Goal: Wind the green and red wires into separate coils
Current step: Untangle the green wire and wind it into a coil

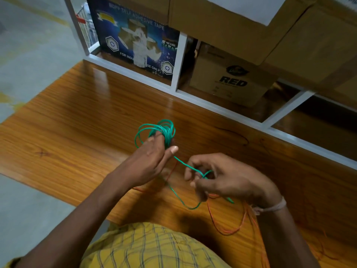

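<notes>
Left hand [152, 161]: middle of the frame, raised over the wooden worktop [81, 117]; its grip is wrapped by the green coil [164, 132], the loops passing around the fingers while the thumb sticks out to the right.
Green coil: several turns already gathered, just above centre, standing up off the left hand; a few loops splay loose to the left.
Green wire [180, 162]: a taut strand runs from the coil down and right into the right hand, then its loose tail dips towards the lower middle of the frame and curves back up right of centre.
Right hand [228, 178]: right of centre, fingers curled, its grip pinching the green strand between thumb and fingertips.
Red wire [228, 227]: lying loose on the worktop at lower right, partly under both hands, uncoiled; it crosses the green tail near the centre, though I cannot tell whether the two are tangled.
Step in hand: winding the green wire, apparently most of the way through, since only a short tail remains free.
Next move calls for: the right hand carrying the strand around the left fingers for another turn, keeping it taut and lifting the tail clear of the red wire.
Background: cardboard boxes [231, 80] on white shelving across the top of the frame.
</notes>
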Motion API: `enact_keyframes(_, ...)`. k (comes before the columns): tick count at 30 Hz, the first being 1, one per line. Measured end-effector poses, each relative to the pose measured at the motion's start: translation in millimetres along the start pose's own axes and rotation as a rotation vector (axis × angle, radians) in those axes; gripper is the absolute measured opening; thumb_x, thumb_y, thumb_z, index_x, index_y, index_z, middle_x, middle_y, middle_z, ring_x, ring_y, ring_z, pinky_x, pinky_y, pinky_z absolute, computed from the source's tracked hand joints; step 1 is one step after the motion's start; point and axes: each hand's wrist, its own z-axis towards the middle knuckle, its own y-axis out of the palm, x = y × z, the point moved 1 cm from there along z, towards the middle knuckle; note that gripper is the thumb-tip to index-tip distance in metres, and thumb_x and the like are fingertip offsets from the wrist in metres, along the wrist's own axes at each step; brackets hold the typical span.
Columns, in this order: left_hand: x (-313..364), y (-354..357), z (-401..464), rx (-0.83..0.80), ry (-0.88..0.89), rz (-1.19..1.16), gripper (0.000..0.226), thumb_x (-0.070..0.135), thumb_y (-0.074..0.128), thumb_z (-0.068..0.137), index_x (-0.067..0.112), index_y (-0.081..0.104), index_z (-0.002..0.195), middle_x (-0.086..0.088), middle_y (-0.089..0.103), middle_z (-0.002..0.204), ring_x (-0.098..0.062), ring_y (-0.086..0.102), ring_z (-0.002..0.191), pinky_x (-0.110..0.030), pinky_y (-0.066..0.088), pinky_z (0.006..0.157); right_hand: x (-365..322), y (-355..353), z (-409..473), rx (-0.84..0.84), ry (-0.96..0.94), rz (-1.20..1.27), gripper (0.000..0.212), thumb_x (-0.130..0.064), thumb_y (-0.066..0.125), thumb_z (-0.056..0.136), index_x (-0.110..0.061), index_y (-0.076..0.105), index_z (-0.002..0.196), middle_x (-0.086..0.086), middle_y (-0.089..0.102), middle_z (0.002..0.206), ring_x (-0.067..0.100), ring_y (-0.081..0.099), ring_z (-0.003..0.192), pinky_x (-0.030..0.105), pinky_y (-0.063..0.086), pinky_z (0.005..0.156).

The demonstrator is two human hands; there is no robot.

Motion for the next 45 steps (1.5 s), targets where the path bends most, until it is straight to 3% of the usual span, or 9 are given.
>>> enact_keyframes(5, -5.7, -4.8, -5.5, -0.123, 0.106, 0.052, 0.063, 0.083, 0.018, 0.095, 0.023, 0.034, 0.1, 0.003, 0.047, 0.085, -0.033, 0.055, 0.089, -0.034, 0.026, 0.072, 1.7, -30.8, -14.2, 0.142, -0.073, 0.067, 0.01, -0.004, 0.072, 0.097, -0.006, 0.071, 0.106, 0.026, 0.071, 0.086, 0.026, 0.065, 0.072, 0.039, 0.051, 0.067)
enact_keyframes(9, -5.4, -8.4, -7.2, -0.233, 0.14, 0.028, 0.042, 0.062, 0.032, 0.108, 0.022, 0.039, 0.095, 0.011, 0.042, 0.073, -0.022, 0.056, 0.077, -0.035, 0.032, 0.068, -2.6, -44.8, -18.4, 0.284, -0.145, 0.037, 0.015, -0.007, 0.076, 0.094, -0.013, 0.071, 0.107, 0.017, 0.067, 0.088, 0.034, 0.067, 0.079, 0.04, 0.055, 0.071)
enact_keyframes(15, 10.3, -24.9, -17.1, -0.463, 0.023, -0.846, 0.038, 0.033, 0.042, 0.112, 0.005, 0.049, 0.088, -0.026, 0.047, 0.07, -0.009, 0.049, 0.057, -0.031, 0.052, 0.065, 13.0, -45.7, 5.4, 0.585, -0.149, -0.088, 0.029, -0.021, 0.076, 0.095, -0.025, 0.069, 0.123, -0.001, 0.072, 0.093, 0.011, 0.07, 0.092, 0.025, 0.056, 0.08)
enact_keyframes(18, 19.4, -30.5, -17.6, -0.508, 0.037, -1.214, 0.032, 0.027, 0.036, 0.112, 0.009, 0.048, 0.088, -0.004, 0.028, 0.057, -0.016, 0.036, 0.048, -0.041, 0.057, 0.082, 26.3, -31.7, 21.4, 0.609, -0.153, -0.137, 0.033, -0.02, 0.066, 0.103, -0.019, 0.064, 0.136, -0.005, 0.074, 0.089, 0.005, 0.07, 0.089, 0.016, 0.052, 0.077)
enact_keyframes(26, 19.5, -31.1, -15.2, -0.531, 0.043, -1.734, 0.035, 0.039, 0.048, 0.111, 0.012, 0.053, 0.09, 0.005, 0.026, 0.054, -0.017, 0.028, 0.043, -0.037, 0.056, 0.085, 59.3, -4.6, 53.4, 0.765, -0.127, -0.151, 0.022, -0.018, 0.055, 0.109, -0.025, 0.068, 0.093, 0.004, 0.064, 0.066, 0.005, 0.055, 0.056, 0.03, 0.043, 0.055)
enact_keyframes(29, 20.3, -30.5, -14.2, -0.531, 0.029, -1.806, 0.035, 0.036, 0.047, 0.112, 0.011, 0.053, 0.089, 0.006, 0.028, 0.053, -0.015, 0.029, 0.042, -0.037, 0.055, 0.079, 71.4, -2.4, 59.9, 0.842, -0.07, -0.153, 0.024, -0.03, 0.049, 0.107, -0.03, 0.069, 0.093, 0.009, 0.069, 0.074, 0.028, 0.064, 0.066, 0.045, 0.05, 0.062)
enact_keyframes(34, 28.2, -26.2, -18.2, -0.513, 0.041, -1.782, 0.034, 0.034, 0.047, 0.112, 0.012, 0.054, 0.087, 0.008, 0.027, 0.051, -0.013, 0.022, 0.041, -0.035, 0.049, 0.066, 79.8, -12.8, 66.5, 0.79, 0.117, -0.075, 0.028, -0.029, 0.048, 0.111, -0.021, 0.071, 0.096, 0.015, 0.073, 0.092, 0.031, 0.066, 0.086, 0.027, 0.046, 0.068)
enact_keyframes(42, 37.4, -30.1, -19.9, -0.454, 0.052, -1.649, 0.035, 0.033, 0.04, 0.113, 0.011, 0.053, 0.089, 0.008, 0.032, 0.054, -0.013, 0.021, 0.044, -0.039, 0.043, 0.067, 84.2, -11.3, 77.5, 0.665, 0.178, -0.026, 0.028, -0.03, 0.051, 0.11, -0.023, 0.073, 0.094, 0.022, 0.074, 0.102, 0.04, 0.067, 0.092, 0.046, 0.052, 0.076)
enact_keyframes(45, 35.5, -37.0, -13.6, -0.32, -0.003, -1.644, 0.038, 0.036, 0.034, 0.112, 0.011, 0.053, 0.09, 0.007, 0.033, 0.057, -0.012, 0.029, 0.046, -0.04, 0.045, 0.077, 92.6, -4.3, 70.6, 0.571, 0.12, -0.023, 0.03, -0.027, 0.054, 0.109, -0.031, 0.068, 0.083, -0.007, 0.068, 0.079, 0.007, 0.062, 0.075, 0.036, 0.044, 0.07)
